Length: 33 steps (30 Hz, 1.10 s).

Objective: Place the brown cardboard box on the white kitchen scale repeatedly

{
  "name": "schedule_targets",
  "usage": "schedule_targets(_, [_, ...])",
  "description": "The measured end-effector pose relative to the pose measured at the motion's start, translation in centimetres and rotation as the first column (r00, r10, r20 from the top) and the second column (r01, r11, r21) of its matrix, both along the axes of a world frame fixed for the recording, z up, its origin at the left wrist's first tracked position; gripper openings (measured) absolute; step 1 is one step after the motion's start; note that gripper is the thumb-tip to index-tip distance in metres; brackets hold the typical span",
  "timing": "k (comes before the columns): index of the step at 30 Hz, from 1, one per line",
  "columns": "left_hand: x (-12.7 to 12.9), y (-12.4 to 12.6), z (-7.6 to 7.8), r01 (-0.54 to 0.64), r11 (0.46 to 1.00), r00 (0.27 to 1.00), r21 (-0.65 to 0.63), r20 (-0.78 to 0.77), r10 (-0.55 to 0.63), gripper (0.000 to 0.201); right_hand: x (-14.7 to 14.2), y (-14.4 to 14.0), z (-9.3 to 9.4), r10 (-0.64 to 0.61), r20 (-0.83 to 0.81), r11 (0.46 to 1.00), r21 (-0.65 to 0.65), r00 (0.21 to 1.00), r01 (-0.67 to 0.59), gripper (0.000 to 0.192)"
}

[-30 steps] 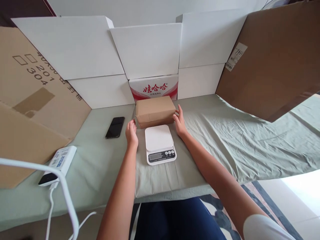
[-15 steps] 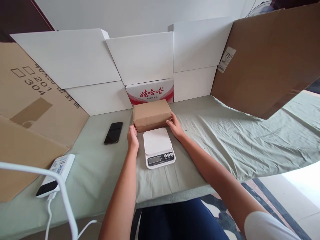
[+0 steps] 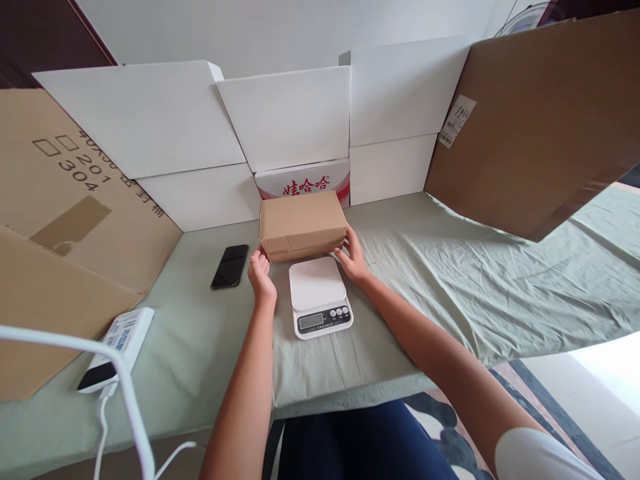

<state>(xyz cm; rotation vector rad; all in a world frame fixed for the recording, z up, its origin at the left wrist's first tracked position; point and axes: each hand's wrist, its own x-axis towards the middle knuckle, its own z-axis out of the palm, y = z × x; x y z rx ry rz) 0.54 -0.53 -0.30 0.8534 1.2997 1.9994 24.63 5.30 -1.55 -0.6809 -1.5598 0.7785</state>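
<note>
A closed brown cardboard box (image 3: 303, 223) is held between my two hands, just behind the kitchen scale. My left hand (image 3: 261, 275) grips its lower left corner, fingers curled underneath. At the lower right corner, my right hand (image 3: 353, 257) has its thumb on the front and its fingers along the side. The box looks slightly raised and tilted, its underside hidden. In front of it lies the white kitchen scale (image 3: 318, 287), its platform bare and its display (image 3: 311, 321) showing no readable digits.
A black phone (image 3: 230, 267) lies on the green cloth (image 3: 200, 347) to the left. Nearer is a white power bank (image 3: 117, 347) with a cable. White boxes (image 3: 290, 120) and a red-lettered carton (image 3: 305, 181) stand behind, large cardboard sheets (image 3: 530, 127) at both sides.
The cardboard box has risen a little and come slightly toward me, covering more of the red-lettered carton. Both hands moved with it. The whole view shifted slightly.
</note>
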Motion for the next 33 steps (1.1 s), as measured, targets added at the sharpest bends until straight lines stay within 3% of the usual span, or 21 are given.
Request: schedule_targets(33, [-0.21,0.09,-0.33,0.038,0.999,0.999,0.026,0.006,-0.038,0.092,0.03,0.18,-0.04,-0.037,0.009,0.999,-0.007,0.999,0.037,0.083])
